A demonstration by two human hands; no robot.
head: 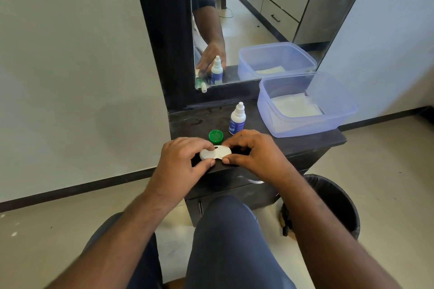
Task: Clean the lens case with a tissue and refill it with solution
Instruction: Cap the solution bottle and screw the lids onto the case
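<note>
A white lens case (215, 153) lies at the front edge of the dark dresser top (305, 142). My left hand (183, 162) grips its left end, over the white cap, between thumb and fingers. My right hand (253, 152) pinches its right end. A loose green cap (216, 136) sits just behind the case, open side up. The small white solution bottle (237, 118) with a blue label stands upright behind my right hand, its cap on. White tissues (296, 105) lie flat inside a clear blue plastic box (340, 122) at the right.
A mirror (258, 19) in a dark frame stands behind the dresser and reflects the bottle, box and a hand. A black bin (333, 202) with a liner stands on the floor at the right. My knees are below the dresser drawers.
</note>
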